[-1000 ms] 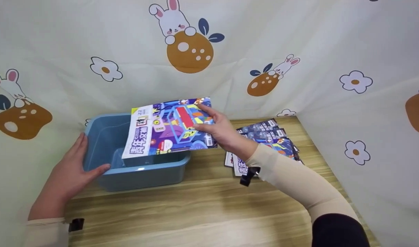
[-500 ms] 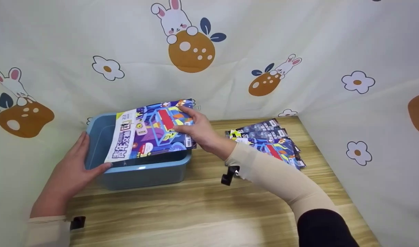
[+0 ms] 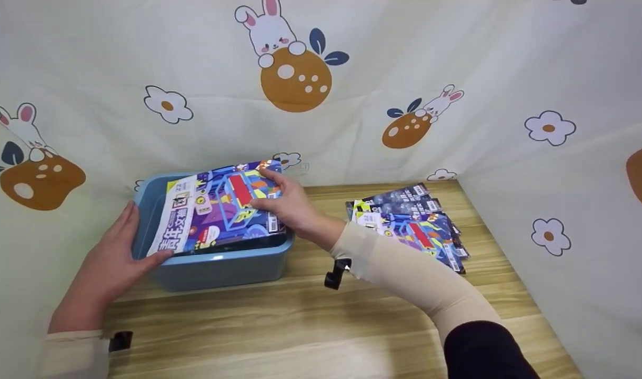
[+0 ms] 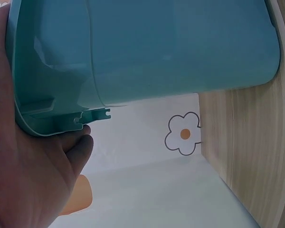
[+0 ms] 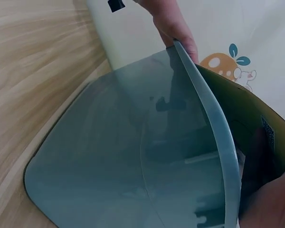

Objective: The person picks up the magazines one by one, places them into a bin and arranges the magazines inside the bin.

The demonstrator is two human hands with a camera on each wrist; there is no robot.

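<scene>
Head view has the left hand (image 3: 113,255) gripping the left end of the blue bin (image 3: 221,276), thumb on the near rim and fingers along the end wall. The right hand (image 3: 292,208) pinches the right end of a magazine (image 3: 221,202), which lies tilted over the bin's mouth, left end lower. Looks to me like the lowering-in step. I'd say the next move calls for getting the right end inside the rim before letting go. A fanned pile of magazines (image 3: 410,223) sits on the surface (image 3: 300,326) off to the right, and only this view shows it.

Left wrist cam doesn't catch the magazine at all, but you do get the bin's outer wall, a notched piece (image 4: 97,115) by the rim, and fingertips (image 4: 80,149) poking out past it.

Right wrist cam gives you the magazine's underside, with what's probably a barcode (image 5: 267,133), plus part of the right hand under it. Head view hides all that. Can't make out from here whether the magazine touches anything inside.
</scene>
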